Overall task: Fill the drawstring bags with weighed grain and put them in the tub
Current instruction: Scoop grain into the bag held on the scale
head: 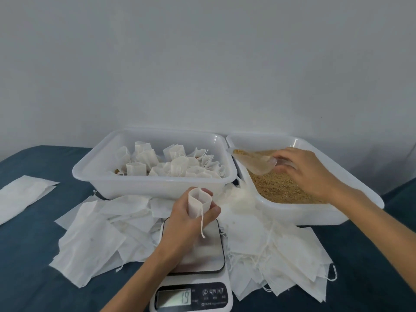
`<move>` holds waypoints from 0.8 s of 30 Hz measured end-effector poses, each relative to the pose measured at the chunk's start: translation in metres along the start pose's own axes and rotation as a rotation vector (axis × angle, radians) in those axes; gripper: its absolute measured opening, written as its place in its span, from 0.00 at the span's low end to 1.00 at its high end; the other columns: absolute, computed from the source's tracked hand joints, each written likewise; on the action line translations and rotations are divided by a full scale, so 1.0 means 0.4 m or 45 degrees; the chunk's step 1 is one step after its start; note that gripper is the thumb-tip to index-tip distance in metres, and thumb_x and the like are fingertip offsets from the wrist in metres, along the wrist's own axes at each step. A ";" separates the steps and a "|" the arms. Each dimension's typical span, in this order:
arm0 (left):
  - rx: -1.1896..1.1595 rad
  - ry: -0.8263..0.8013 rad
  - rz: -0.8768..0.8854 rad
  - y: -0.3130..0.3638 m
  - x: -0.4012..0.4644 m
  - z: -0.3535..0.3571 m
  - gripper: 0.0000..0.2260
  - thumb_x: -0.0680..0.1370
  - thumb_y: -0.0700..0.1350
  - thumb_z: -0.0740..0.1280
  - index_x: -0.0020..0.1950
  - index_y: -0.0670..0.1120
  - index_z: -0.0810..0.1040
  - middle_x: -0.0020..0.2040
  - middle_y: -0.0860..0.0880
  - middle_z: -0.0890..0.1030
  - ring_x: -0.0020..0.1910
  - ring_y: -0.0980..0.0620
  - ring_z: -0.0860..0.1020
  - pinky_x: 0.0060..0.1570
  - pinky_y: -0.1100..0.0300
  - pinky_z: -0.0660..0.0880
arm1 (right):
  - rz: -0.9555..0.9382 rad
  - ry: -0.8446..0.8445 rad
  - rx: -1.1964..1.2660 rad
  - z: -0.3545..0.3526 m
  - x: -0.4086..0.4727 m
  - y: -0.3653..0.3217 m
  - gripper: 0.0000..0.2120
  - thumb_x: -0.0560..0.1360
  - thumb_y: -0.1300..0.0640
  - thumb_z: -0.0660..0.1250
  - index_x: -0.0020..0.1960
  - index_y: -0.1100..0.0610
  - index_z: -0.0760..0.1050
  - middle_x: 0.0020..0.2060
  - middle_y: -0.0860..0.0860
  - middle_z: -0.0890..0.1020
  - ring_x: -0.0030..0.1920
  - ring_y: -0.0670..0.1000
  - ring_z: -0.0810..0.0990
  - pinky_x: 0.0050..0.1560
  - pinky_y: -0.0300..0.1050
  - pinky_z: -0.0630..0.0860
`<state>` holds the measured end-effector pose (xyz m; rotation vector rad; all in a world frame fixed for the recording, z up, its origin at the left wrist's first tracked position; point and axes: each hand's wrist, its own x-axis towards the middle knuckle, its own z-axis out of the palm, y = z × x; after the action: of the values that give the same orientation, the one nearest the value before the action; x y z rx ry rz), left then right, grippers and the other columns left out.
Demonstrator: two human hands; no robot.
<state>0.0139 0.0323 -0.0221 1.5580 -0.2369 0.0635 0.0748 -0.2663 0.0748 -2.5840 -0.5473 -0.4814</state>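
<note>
A plain, pale grey-white painted wall (202, 59) fills the upper half of the view, smooth and bare, evenly lit by soft, diffuse light with a faint darkening toward the corners. Below it runs a dark teal, soft-looking fabric-covered table (29, 255), its far edge meeting the wall and its surface showing slight, shallow creases.

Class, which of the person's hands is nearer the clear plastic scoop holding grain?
Right. The right hand grips the clear plastic scoop by its handle; the left hand is well short of it, above the scale, holding an open bag.
</note>
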 end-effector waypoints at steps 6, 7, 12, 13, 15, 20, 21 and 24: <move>0.005 -0.007 -0.002 0.000 -0.003 0.001 0.15 0.69 0.55 0.77 0.54 0.55 0.81 0.45 0.50 0.84 0.43 0.55 0.81 0.49 0.50 0.80 | -0.261 -0.064 -0.064 -0.027 -0.045 -0.131 0.16 0.77 0.66 0.68 0.61 0.53 0.82 0.52 0.44 0.82 0.52 0.41 0.81 0.55 0.39 0.78; 0.006 -0.024 0.007 0.001 -0.003 0.002 0.15 0.70 0.55 0.77 0.54 0.55 0.81 0.46 0.48 0.84 0.44 0.55 0.81 0.48 0.53 0.80 | -0.275 -0.075 -0.082 -0.031 -0.045 -0.142 0.16 0.78 0.65 0.67 0.62 0.53 0.81 0.53 0.44 0.81 0.52 0.41 0.81 0.55 0.41 0.79; 0.008 -0.076 0.035 -0.001 -0.003 0.002 0.09 0.75 0.50 0.76 0.53 0.54 0.81 0.47 0.47 0.84 0.45 0.56 0.81 0.49 0.60 0.79 | -0.357 -0.115 -0.194 -0.044 -0.045 -0.174 0.17 0.78 0.68 0.66 0.63 0.54 0.81 0.52 0.45 0.78 0.50 0.42 0.80 0.54 0.36 0.79; 0.006 -0.078 0.043 -0.002 -0.003 0.003 0.08 0.75 0.48 0.76 0.51 0.52 0.81 0.47 0.46 0.84 0.45 0.55 0.81 0.48 0.61 0.79 | -0.374 -0.128 -0.218 -0.046 -0.044 -0.177 0.19 0.77 0.71 0.68 0.63 0.54 0.81 0.51 0.45 0.78 0.50 0.40 0.78 0.54 0.30 0.76; 0.002 -0.081 0.052 -0.001 -0.004 0.005 0.06 0.77 0.46 0.76 0.50 0.51 0.81 0.47 0.46 0.84 0.44 0.56 0.81 0.47 0.63 0.79 | -0.415 -0.144 -0.284 -0.049 -0.042 -0.179 0.21 0.74 0.74 0.71 0.61 0.56 0.82 0.50 0.46 0.78 0.50 0.41 0.75 0.53 0.21 0.70; -0.007 -0.107 0.076 0.007 -0.011 0.007 0.09 0.77 0.45 0.76 0.51 0.59 0.81 0.45 0.57 0.85 0.45 0.62 0.82 0.45 0.72 0.75 | -0.486 -0.119 -0.478 -0.054 -0.037 -0.189 0.21 0.69 0.70 0.78 0.59 0.55 0.83 0.47 0.48 0.79 0.46 0.52 0.77 0.47 0.29 0.70; -0.005 -0.107 0.082 0.009 -0.012 0.008 0.09 0.77 0.45 0.76 0.51 0.59 0.81 0.45 0.57 0.85 0.44 0.62 0.81 0.44 0.74 0.74 | -0.500 -0.109 -0.500 -0.052 -0.036 -0.191 0.21 0.68 0.70 0.79 0.58 0.56 0.84 0.46 0.49 0.80 0.45 0.52 0.77 0.47 0.30 0.69; 0.003 -0.103 0.097 0.011 -0.014 0.012 0.07 0.76 0.49 0.75 0.52 0.57 0.81 0.46 0.57 0.85 0.46 0.60 0.81 0.45 0.73 0.72 | -0.531 -0.078 -0.527 -0.047 -0.035 -0.200 0.22 0.66 0.70 0.80 0.57 0.56 0.84 0.44 0.49 0.80 0.43 0.53 0.78 0.48 0.38 0.73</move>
<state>0.0069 0.0282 -0.0188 1.5557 -0.3604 0.0606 0.0222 -0.2142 0.1132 -2.8816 -1.1235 -0.7172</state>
